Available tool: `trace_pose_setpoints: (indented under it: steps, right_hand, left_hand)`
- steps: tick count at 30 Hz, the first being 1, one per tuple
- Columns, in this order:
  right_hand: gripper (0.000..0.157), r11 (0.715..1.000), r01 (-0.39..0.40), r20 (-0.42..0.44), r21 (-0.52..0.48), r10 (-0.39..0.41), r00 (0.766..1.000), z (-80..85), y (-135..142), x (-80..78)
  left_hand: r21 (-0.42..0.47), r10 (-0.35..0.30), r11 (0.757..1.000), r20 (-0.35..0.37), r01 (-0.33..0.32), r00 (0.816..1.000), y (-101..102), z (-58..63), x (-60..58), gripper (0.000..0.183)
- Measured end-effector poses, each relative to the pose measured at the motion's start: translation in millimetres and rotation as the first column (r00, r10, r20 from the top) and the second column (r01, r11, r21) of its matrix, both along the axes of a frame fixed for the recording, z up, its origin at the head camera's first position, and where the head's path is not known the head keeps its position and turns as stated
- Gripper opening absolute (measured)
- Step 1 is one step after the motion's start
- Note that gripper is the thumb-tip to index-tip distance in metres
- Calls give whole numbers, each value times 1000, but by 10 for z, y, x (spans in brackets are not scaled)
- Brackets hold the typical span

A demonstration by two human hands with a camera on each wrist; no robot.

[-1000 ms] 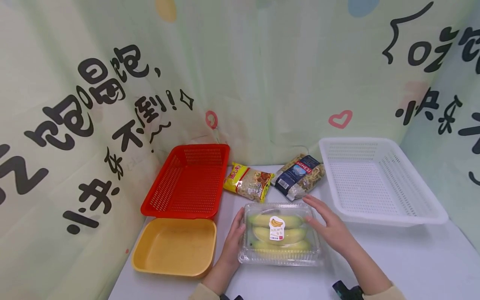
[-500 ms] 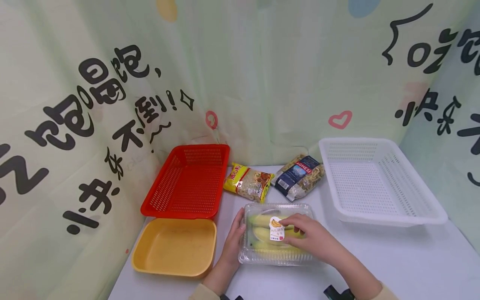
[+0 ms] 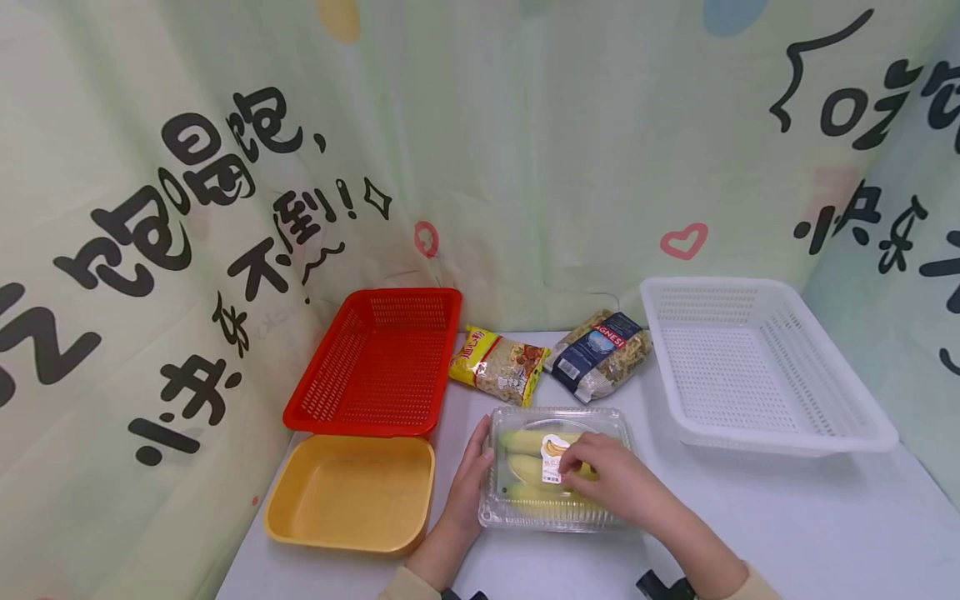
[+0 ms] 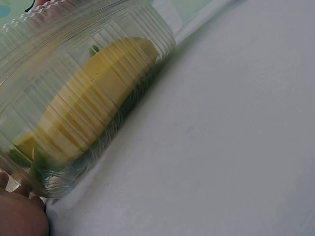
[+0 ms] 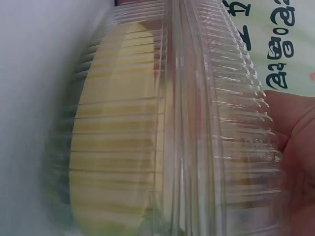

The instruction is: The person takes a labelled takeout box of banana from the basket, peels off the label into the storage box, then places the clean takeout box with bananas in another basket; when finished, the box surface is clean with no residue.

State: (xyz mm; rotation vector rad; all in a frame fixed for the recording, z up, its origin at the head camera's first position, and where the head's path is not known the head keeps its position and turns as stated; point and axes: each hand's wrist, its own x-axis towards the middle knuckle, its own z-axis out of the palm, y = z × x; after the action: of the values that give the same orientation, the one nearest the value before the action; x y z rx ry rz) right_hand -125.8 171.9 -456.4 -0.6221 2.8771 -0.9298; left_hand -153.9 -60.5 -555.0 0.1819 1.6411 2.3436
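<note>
A clear plastic clamshell box [image 3: 495, 515] of yellow bananas [image 3: 525, 465] sits on the table in front of me. On its lid is a white sticker [image 3: 551, 468] with a banana picture. My left hand [image 3: 463, 492] rests along the box's left side, its fingers straight. Over the lid, my right hand [image 3: 618, 477] has its fingers curled, with thumb and forefinger pinching the sticker's right edge. The ribbed side of the box and a banana [image 4: 98, 93] fill part of the left wrist view. In the right wrist view, the right hand [image 5: 302, 157] shows beyond the lid.
A red basket [image 3: 375, 367] and a yellow tub [image 3: 348, 496] stand on the left. Behind the box lie a yellow-ended food packet [image 3: 498, 367] and a navy-labelled pasta bag [image 3: 600, 354]. A white basket [image 3: 750, 367] stands at the right, and a printed curtain [image 3: 555, 167] hangs behind.
My right hand has moved from the box's right side in over the lid, and its fingers have closed at the sticker's right edge. The left hand has stayed at the box's left side.
</note>
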Motion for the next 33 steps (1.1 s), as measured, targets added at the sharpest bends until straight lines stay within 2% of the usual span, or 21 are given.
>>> trace_pose_setpoints:
  steps: [7, 10, 12, 15, 19, 26, 29, 33]
  right_hand:
    - [10, 1000, -9, -2, -17, 9, 1000, 13, -30, 5]
    - [12, 999, 14, 20, -41, -14, 1000, 13, -49, 0]
    - [11, 997, 39, 66, -64, -35, 997, 12, -56, -13]
    - [10, 986, 106, 160, -133, -84, 984, 13, -49, -44]
    - [10, 951, 200, 251, -238, -138, 958, 30, -23, -67]
    - [14, 934, 257, 313, -249, -174, 934, 22, -31, -81]
    - [18, 937, 251, 320, -241, -168, 933, 27, -35, -79]
    - [16, 958, 182, 266, -219, -121, 956, 36, -21, -75]
  left_hand:
    - [-4, -5, 1000, 1, 5, 1000, -7, 1, 1, 62]
    - [2, -7, 1000, 4, 7, 1000, -10, 2, 0, 62]
    - [5, -8, 1000, 2, 8, 1000, -9, 0, -1, 62]
    - [5, -2, 1000, 5, 2, 1000, -6, -6, -4, 63]
    - [1, -1, 1000, 6, 1, 1000, -8, -7, -3, 63]
    - [17, -14, 1000, 1, 14, 1000, -14, -10, 1, 62]
    - [16, -19, 1000, -3, 20, 1000, -13, -3, 3, 62]
    - [8, -19, 1000, -1, 19, 1000, -10, 3, 1, 63]
